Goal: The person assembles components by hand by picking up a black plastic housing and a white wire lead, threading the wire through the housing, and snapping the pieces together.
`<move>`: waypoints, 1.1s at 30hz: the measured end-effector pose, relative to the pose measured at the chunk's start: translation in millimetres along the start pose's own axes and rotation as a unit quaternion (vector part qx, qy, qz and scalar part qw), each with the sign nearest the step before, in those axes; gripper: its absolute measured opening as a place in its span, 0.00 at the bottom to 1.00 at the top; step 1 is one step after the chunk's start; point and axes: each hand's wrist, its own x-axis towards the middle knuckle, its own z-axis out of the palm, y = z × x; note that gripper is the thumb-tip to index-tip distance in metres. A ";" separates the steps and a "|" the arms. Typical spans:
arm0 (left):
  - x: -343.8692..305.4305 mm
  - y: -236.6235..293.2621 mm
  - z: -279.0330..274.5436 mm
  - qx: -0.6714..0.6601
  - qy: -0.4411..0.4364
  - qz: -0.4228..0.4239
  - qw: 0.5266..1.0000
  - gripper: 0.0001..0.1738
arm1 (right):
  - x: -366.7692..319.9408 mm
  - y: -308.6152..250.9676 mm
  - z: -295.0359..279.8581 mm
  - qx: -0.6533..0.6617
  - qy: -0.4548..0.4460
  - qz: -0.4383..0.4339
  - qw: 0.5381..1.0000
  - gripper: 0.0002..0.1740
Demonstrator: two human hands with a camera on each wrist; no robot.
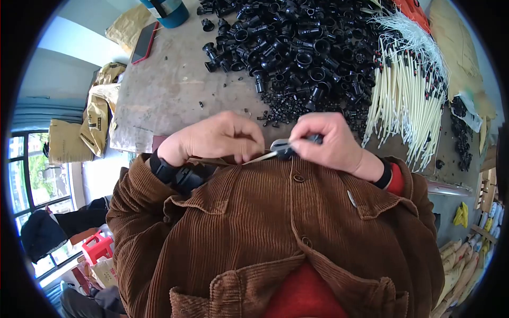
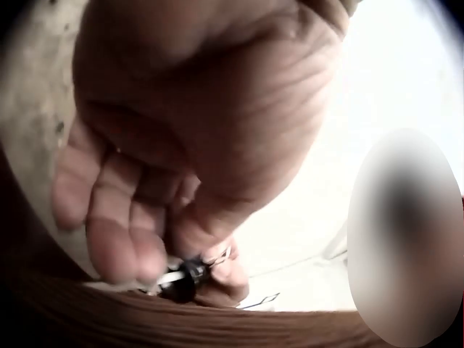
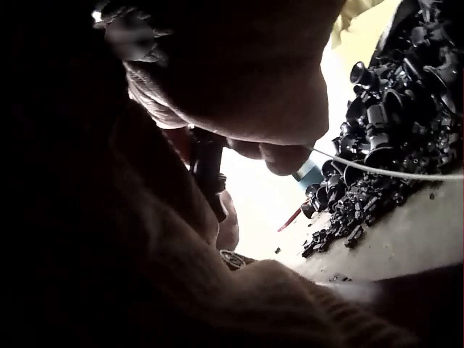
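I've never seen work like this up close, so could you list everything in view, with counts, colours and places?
Large parts: many, black, heaped on the table's far side
Small pieces: many, black, before the heap
Sticks: many, cream, right of the heap
Table: one, greyish
Phone: one, dark, red-edged, far left
Container: one, blue-green, beside the phone
Stool: one, red, lower left
Paper bags: several, brown, left
Held part: one, black, right grip
Held stick: one, pale, left grip
Jacket: one, brown, worn
Hands: two, left and right, above the chest
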 end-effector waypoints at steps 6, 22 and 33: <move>26.7 -26.0 -20.8 0.402 0.271 0.145 0.863 0.09 | -3.0 35.4 -25.8 0.234 0.230 0.155 0.932 0.00; 92.1 -23.9 8.9 0.663 0.249 0.005 0.706 0.08 | -0.3 32.5 -17.8 0.229 0.249 0.156 0.928 0.03; 24.5 -11.0 -25.2 -0.111 0.249 0.044 0.961 0.11 | -6.3 30.4 -18.5 0.217 0.225 0.159 0.937 0.04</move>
